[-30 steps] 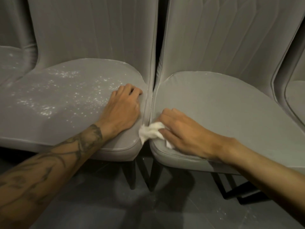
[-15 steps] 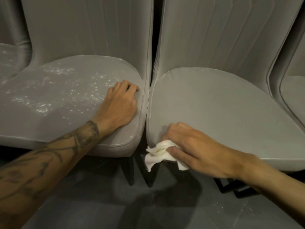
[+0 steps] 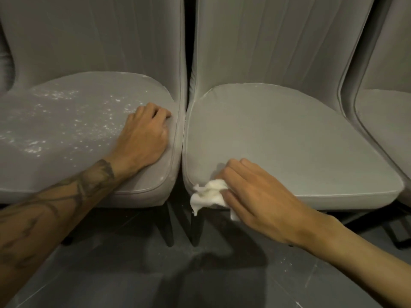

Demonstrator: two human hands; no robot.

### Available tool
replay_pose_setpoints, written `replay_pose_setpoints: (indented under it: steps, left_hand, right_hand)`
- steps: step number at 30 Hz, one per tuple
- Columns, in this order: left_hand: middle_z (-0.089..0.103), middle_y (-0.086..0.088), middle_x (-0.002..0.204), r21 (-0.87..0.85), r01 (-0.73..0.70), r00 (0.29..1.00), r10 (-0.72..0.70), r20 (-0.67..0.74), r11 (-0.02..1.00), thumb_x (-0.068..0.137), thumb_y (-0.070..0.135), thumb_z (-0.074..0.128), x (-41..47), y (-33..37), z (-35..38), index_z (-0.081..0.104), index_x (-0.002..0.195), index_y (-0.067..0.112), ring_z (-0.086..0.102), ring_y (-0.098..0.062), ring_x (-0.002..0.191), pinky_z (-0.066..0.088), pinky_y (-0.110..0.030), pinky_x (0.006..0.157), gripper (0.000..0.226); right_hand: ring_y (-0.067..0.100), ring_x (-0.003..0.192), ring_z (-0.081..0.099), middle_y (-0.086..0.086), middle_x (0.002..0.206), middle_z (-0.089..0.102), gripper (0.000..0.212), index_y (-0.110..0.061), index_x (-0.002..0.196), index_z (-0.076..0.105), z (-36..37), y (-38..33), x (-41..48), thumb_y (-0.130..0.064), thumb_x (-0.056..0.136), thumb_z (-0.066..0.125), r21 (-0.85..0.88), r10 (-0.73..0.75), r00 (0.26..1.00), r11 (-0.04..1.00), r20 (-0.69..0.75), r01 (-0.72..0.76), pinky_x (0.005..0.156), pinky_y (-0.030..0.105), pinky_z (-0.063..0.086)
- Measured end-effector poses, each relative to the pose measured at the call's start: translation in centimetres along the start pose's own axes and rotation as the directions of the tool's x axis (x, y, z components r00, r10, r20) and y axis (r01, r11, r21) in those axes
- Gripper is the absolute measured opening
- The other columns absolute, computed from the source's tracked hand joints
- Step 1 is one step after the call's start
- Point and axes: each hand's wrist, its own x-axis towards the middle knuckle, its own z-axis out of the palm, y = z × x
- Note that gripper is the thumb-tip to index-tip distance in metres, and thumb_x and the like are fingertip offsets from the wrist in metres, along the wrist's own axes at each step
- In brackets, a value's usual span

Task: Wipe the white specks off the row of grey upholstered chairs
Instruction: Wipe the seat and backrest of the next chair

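Two grey upholstered chairs stand side by side, touching at their seat edges. The left chair seat (image 3: 73, 130) is scattered with white specks (image 3: 66, 121). My left hand (image 3: 142, 136) rests on that seat's right side, fingers curled, holding nothing. The right chair seat (image 3: 289, 138) looks free of specks. My right hand (image 3: 251, 196) presses a crumpled white cloth (image 3: 210, 194) against the front left corner of the right seat; part of the cloth hangs over the edge.
A third grey chair (image 3: 387, 121) shows at the right edge, and a sliver of another at the far left (image 3: 4, 63). Black chair legs (image 3: 169, 227) stand on the dark grey floor (image 3: 155, 274), which has a few white specks at the right.
My right hand dragged the cloth from the seam between the seats down to the right seat's front left corner. The view shifted slightly; my left hand stayed put.
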Motion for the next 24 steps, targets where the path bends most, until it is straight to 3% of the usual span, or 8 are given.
replay_pose_setpoints:
  steps: [4, 10, 17, 20, 24]
  left_hand:
    - [0.056, -0.017, 0.125, -0.021, 0.021, 1.000, -0.021, 0.004, 1.000, 0.102, 0.017, 0.042, 0.2, 0.1, 0.1, 0.060, 0.130, 0.007, 0.050, -0.035, 0.108, 0.038, -0.046, 0.093, 0.034]
    - [0.054, -0.013, 0.122, -0.039, 0.018, 1.000, -0.018, -0.004, 0.999, 0.101, 0.023, 0.036, 0.3, -0.4, 0.5, 0.058, 0.129, 0.012, 0.047, -0.030, 0.105, 0.039, -0.048, 0.092, 0.038]
    - [0.053, -0.012, 0.124, -0.043, 0.021, 1.000, -0.021, 0.009, 0.999, 0.100, 0.025, 0.034, 0.3, -0.6, 0.5, 0.057, 0.129, 0.013, 0.047, -0.030, 0.105, 0.038, -0.046, 0.092, 0.039]
    - [0.053, -0.014, 0.126, -0.044, 0.030, 0.999, -0.029, 0.032, 0.999, 0.100, 0.027, 0.033, 0.3, -0.4, 0.4, 0.057, 0.131, 0.012, 0.049, -0.032, 0.108, 0.040, -0.049, 0.094, 0.042]
    - [0.053, -0.015, 0.126, -0.038, 0.023, 0.999, -0.022, 0.037, 0.999, 0.100, 0.028, 0.033, 0.4, -0.5, 0.5, 0.056, 0.133, 0.012, 0.047, -0.032, 0.109, 0.041, -0.052, 0.095, 0.043]
  right_hand:
    - [0.016, 0.085, 0.039, -0.001, 0.103, 0.048, 0.013, -0.018, 0.109, 0.054, 1.7, -1.8, 4.3, -0.026, 0.101, 0.049, -0.085, 0.016, 0.993, 0.996, -0.113, -0.026, 0.077, 0.038, 0.041]
    - [0.020, 0.086, 0.041, 0.000, 0.107, 0.048, 0.017, -0.017, 0.116, 0.054, 0.9, -0.2, -1.8, -0.023, 0.100, 0.051, -0.129, 0.003, 0.999, 0.992, -0.038, -0.008, 0.075, 0.038, 0.040]
    - [0.019, 0.079, 0.040, -0.003, 0.098, 0.045, 0.016, -0.019, 0.111, 0.056, -1.2, 2.5, -6.2, -0.022, 0.099, 0.046, -0.097, 0.247, 0.954, 0.959, -0.173, -0.266, 0.070, 0.038, 0.038]
    - [0.024, 0.082, 0.043, 0.004, 0.099, 0.051, 0.019, -0.013, 0.108, 0.059, 0.8, -0.6, -2.1, -0.019, 0.090, 0.056, -0.105, 0.179, 0.969, 0.974, -0.171, -0.199, 0.072, 0.045, 0.040]
    - [0.020, 0.083, 0.040, 0.002, 0.103, 0.050, 0.016, -0.016, 0.110, 0.056, 1.7, -2.5, 0.2, -0.022, 0.097, 0.050, -0.142, 0.073, 0.988, 0.986, -0.133, -0.092, 0.073, 0.039, 0.037]
